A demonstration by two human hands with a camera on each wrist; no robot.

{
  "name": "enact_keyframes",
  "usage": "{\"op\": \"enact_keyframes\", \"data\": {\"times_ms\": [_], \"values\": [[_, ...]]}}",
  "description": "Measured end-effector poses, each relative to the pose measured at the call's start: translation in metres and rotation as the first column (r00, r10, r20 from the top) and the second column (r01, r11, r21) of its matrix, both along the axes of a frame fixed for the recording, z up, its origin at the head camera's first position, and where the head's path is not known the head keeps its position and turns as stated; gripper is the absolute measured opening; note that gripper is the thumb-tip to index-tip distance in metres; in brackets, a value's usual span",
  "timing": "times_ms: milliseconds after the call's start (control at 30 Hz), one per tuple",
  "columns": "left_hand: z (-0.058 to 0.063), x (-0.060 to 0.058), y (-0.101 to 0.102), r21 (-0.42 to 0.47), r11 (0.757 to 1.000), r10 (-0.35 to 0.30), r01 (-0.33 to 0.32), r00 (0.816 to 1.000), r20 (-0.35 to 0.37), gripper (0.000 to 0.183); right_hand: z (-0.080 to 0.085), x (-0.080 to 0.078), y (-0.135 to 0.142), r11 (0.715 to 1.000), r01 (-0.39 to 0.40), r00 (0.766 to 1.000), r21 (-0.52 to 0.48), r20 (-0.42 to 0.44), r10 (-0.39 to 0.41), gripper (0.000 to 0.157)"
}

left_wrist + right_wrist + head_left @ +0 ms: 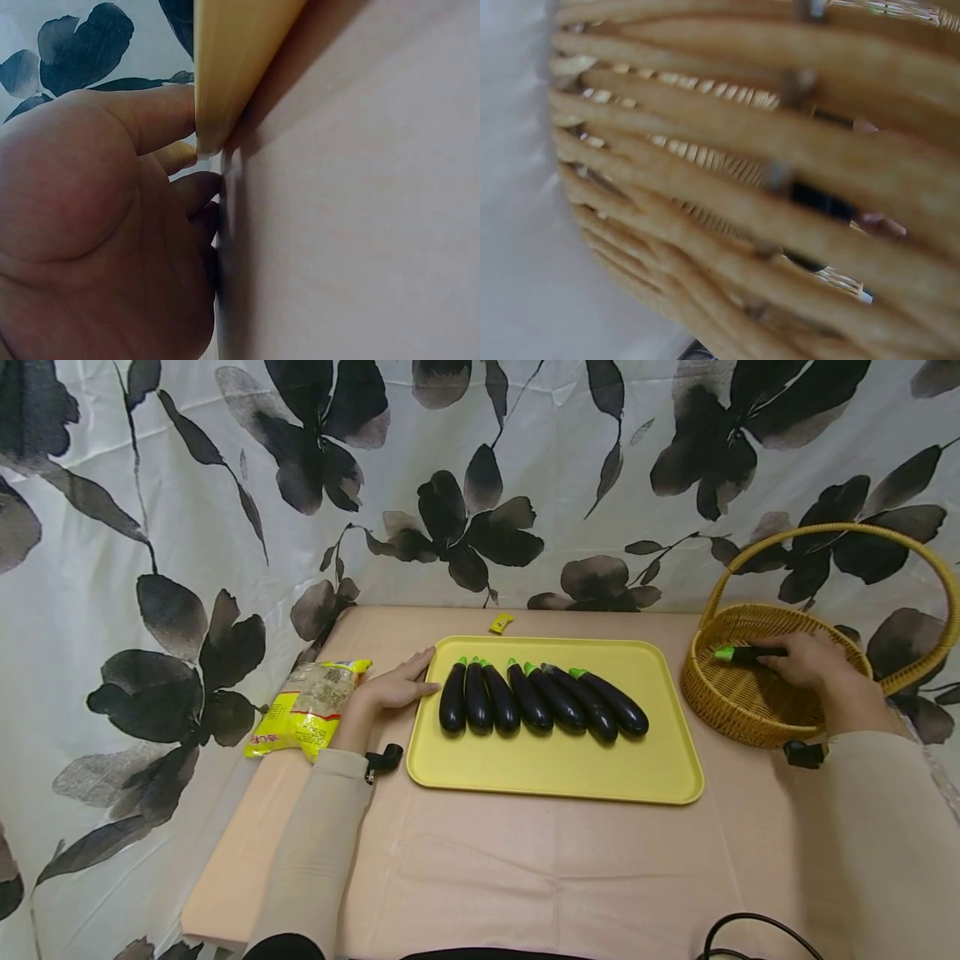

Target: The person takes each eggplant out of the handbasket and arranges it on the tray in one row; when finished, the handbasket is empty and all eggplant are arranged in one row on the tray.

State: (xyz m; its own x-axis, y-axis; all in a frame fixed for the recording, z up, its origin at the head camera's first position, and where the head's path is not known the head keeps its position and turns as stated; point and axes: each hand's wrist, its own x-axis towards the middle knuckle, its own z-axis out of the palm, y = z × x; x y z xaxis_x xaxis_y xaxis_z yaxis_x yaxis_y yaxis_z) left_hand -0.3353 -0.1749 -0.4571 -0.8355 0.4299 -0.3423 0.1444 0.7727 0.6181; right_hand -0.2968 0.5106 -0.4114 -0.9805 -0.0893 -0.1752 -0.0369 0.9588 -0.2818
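Note:
Inside the wicker basket [701, 693], my right hand [813, 662] grips a dark eggplant [750, 653] whose green stem end points left. Through gaps in the basket wall [705, 112], the right wrist view shows parts of the dark eggplant [821, 202] and fingertips; the rest is hidden. My left hand [395, 687] rests at the left edge of the yellow tray [547, 768], its thumb touching the rim and its fingers extended along the table. Several glossy eggplants [532, 697] lie side by side on the tray, green stems toward the back.
A yellow plastic bag [307, 706] with clear panels lies left of the left hand. One small yellow packet [501, 623] sits behind the tray. The basket's tall handle [847, 528] arches over the right hand. Black cable [750, 917] loops at the front edge.

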Motion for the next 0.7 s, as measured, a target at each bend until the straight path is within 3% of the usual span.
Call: {"op": "enact_keyframes", "data": {"times_ms": [433,700], "values": [[0.002,0.002,-0.002,-0.006,1.000,-0.004,0.004,1.000,0.008,0.087,-0.003,0.006,-0.003,0.985,0.095,0.995,-0.146,0.022,-0.092,0.056],[0.002,0.002,-0.002,-0.012,1.000,-0.009,0.009,1.000,0.004,0.086,-0.002,0.014,-0.008,0.980,0.069,0.997,-0.186,0.041,-0.063,0.057]]}}
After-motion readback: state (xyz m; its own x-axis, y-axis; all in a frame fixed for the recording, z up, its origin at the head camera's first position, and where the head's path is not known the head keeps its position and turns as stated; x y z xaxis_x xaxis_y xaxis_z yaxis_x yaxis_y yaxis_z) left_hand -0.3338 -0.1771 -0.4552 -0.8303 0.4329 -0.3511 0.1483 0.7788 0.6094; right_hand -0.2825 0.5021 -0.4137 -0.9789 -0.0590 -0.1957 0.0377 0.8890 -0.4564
